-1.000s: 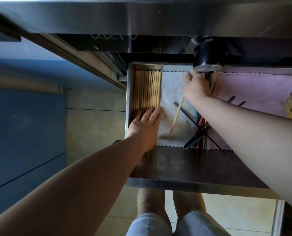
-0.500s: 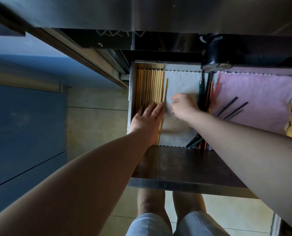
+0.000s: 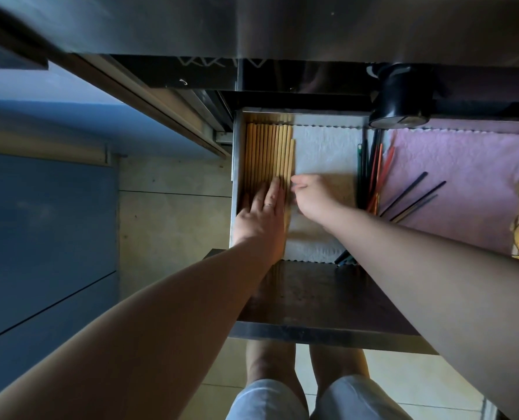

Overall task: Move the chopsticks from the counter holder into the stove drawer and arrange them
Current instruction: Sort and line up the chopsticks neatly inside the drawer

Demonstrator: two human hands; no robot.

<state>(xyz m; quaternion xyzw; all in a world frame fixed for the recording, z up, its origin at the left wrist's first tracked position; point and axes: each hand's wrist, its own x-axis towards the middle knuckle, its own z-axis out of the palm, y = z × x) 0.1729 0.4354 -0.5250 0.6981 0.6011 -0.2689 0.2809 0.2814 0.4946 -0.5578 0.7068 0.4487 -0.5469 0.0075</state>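
wood chopsticks: row of approx 11–12 side by side, hard to count exactly; lie flat at drawer's left wall, under and ahead of L fingers; rightmost stick sits a bit nearer than the rest, between L and R fingertips.
left hand: 1, palm down, fingers straight and close together, pressing flat on the row; grips nothing; ring on 1 finger.
right hand: 1, fingers loosely curled, tips touching rightmost stick's edge; cannot tell if pinching it.
colored chopsticks: loose bunch right of R hand, dark, green, red/orange; approx 6–8, overlap so no exact count.
dark chopsticks: 3, splayed on pink cloth, further right of bunch, well apart from both hands.
drawer: 1, pulled open, metal; bare dark front strip under both forearms.
white cloth: 1, under R hand, touching wood row.
pink cloth: 1, right of white one.
black knob: 1, above drawer's back edge, beyond R fingers.
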